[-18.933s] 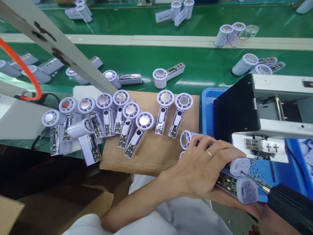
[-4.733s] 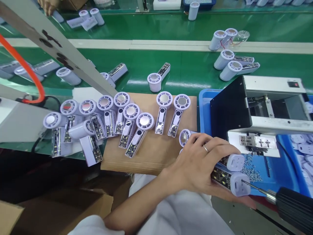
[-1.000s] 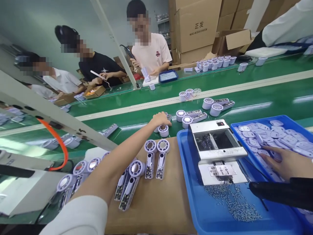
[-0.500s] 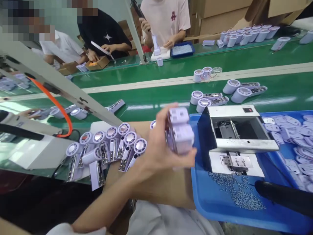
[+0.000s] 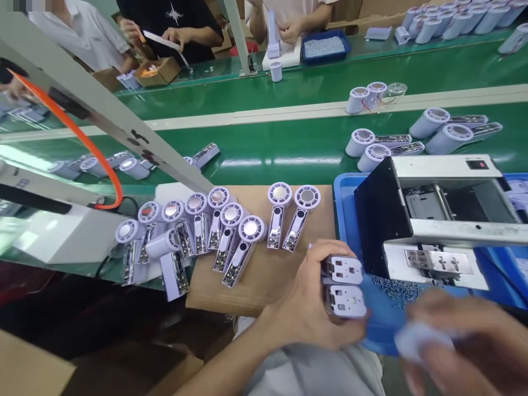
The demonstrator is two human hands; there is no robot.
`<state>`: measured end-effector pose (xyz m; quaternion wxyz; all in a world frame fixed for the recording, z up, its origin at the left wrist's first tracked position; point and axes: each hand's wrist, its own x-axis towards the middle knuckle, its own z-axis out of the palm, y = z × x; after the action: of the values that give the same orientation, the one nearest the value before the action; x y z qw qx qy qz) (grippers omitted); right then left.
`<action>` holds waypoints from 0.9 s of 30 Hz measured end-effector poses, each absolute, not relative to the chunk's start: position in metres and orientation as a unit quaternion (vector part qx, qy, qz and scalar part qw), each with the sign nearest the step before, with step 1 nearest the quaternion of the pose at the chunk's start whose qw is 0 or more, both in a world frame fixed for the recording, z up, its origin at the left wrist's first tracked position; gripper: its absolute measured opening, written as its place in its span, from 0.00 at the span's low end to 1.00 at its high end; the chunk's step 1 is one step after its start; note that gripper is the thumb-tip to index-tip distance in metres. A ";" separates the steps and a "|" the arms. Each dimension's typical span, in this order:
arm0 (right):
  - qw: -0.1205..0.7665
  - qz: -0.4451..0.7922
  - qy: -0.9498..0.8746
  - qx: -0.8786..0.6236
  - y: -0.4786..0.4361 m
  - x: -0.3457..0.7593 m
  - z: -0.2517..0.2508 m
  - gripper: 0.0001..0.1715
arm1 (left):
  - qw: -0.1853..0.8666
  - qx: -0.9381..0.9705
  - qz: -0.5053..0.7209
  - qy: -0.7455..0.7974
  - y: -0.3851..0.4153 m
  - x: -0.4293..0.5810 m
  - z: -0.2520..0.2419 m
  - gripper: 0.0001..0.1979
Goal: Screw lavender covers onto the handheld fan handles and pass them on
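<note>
Fingers [image 5: 317,264] of our left hand [image 5: 301,308] pinch two fan housings [image 5: 344,286] beside the blue tray [image 5: 344,184]; our blurred right hand [image 5: 449,346] grips a white piece [image 5: 421,341]; hurrying could drop them.

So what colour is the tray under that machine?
Blue: the tray shows best along its left rim in the head view.

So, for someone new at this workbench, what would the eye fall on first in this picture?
First come the hands at the front: the left hand grips two pale lilac fan bodies, and the blurred right hand holds a pale piece. Behind them, rows of opened fans lie on a brown cardboard sheet, and a white metal machine stands in a blue tray at right.
</note>
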<state>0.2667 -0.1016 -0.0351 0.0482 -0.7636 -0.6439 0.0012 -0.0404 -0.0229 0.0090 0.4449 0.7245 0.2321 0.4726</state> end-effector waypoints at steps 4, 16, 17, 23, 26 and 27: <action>0.057 0.007 -0.645 -0.762 -0.064 0.264 -0.022 0.40 | 0.424 0.724 0.497 0.220 -0.028 -0.033 -0.008 0.60; 0.069 0.019 -0.631 -0.773 -0.065 0.274 -0.007 0.41 | 0.373 0.762 0.496 0.188 -0.018 -0.025 -0.014 0.55; 0.072 0.021 -0.629 -0.774 -0.067 0.273 -0.007 0.41 | 0.374 0.761 0.496 0.190 -0.017 -0.026 -0.012 0.54; 0.085 0.026 -0.620 -0.779 -0.077 0.279 -0.004 0.41 | 0.355 0.763 0.504 0.197 -0.010 -0.024 -0.008 0.45; 0.084 0.029 -0.614 -0.784 -0.086 0.282 0.001 0.40 | 0.342 0.779 0.489 0.190 -0.006 -0.019 -0.006 0.41; 0.083 0.030 -0.611 -0.786 -0.089 0.280 0.005 0.40 | 0.343 0.781 0.485 0.192 -0.004 -0.018 -0.006 0.41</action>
<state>0.2797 -0.0893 0.0045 0.0830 -0.7864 -0.6113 0.0300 -0.0184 -0.0045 -0.0056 0.3433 0.7812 0.1923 0.4846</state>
